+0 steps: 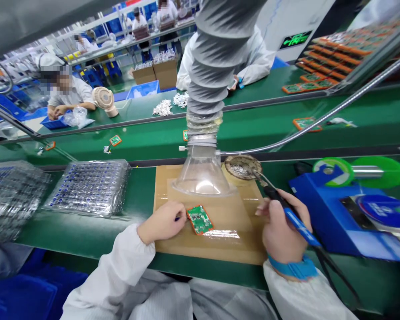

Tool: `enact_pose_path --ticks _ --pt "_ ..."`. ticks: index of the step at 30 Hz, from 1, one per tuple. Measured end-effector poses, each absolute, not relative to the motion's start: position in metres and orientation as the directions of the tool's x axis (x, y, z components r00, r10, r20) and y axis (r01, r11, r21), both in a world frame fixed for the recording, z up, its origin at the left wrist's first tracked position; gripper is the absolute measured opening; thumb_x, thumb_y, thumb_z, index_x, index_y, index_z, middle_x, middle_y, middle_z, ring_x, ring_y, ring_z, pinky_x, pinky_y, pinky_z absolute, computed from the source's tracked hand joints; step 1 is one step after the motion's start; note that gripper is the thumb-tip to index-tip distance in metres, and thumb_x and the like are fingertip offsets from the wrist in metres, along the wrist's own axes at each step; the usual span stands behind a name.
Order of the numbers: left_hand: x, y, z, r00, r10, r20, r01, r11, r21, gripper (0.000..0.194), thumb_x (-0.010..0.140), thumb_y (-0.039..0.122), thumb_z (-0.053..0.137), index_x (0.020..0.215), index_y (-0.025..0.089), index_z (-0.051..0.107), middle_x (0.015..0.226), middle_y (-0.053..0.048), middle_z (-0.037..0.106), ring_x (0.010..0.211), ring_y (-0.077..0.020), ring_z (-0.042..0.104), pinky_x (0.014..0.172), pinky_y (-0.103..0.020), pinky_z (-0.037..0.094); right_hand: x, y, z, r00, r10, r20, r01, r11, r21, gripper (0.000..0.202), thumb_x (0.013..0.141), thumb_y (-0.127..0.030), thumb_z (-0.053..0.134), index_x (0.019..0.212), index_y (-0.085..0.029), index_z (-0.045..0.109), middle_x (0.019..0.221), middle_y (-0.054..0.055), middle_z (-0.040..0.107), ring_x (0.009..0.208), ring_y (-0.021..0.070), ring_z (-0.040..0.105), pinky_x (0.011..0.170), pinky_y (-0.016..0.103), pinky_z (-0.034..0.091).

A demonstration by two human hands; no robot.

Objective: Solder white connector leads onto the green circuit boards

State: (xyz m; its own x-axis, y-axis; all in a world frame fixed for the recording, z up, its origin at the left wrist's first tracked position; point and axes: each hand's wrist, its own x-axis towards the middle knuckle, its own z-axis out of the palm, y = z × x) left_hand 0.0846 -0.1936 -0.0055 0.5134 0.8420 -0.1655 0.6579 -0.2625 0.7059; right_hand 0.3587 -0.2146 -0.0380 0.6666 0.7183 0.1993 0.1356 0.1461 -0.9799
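A green circuit board (199, 219) in an orange frame lies on the brown work mat (180, 246). My left hand (165, 221) is closed at the board's left edge, fingertips pinched together. A small dark-blue bit shows between the fingers, too small to name. In my right hand (285, 226) is a soldering iron (296, 222) with a blue and black handle, fingers wrapped round it. Its tip reaches into a round dish (231, 168) of silvery solder scraps at the mat's back edge. A blue band (295, 267) circles my right wrist.
A clear fume hood (203, 175) on a grey hose hangs just behind the board. Plastic trays (90, 186) with blue parts are stacked at left. A blue solder-reel stand (330, 213) is at right. Boards lie on the green conveyor (146, 138); co-workers sit beyond.
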Motion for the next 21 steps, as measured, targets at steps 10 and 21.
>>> enact_pose_path --ticks 10,21 --pt "0.024 -0.155 0.002 0.217 0.83 -0.514 0.182 0.483 0.856 0.025 0.084 0.037 0.064 0.081 0.019 0.047 0.082 -0.003 0.067 0.058 -0.018 0.073 0.048 -0.021 0.044 0.349 -0.256 -0.042 0.658 0.742 0.129 0.137 0.05 -0.989 0.051 0.079 -0.06 0.076 0.108 -0.018 0.07 0.079 0.003 0.067 0.064 0.0183 0.063 0.067 0.036 0.05" --pt "0.045 -0.015 0.004 -0.292 0.935 0.202 0.644 0.036 0.764 0.02 0.091 0.019 0.057 0.111 0.018 0.059 0.123 -0.013 0.066 0.119 -0.0234 0.062 0.104 -0.038 0.047 0.355 -0.266 -0.049 0.644 0.759 0.095 0.121 0.021 -0.992 0.06 0.078 -0.069 0.075 0.11 -0.018 0.069 0.078 0.003 0.067 0.066 0.0178 0.063 0.07 0.034 0.051"
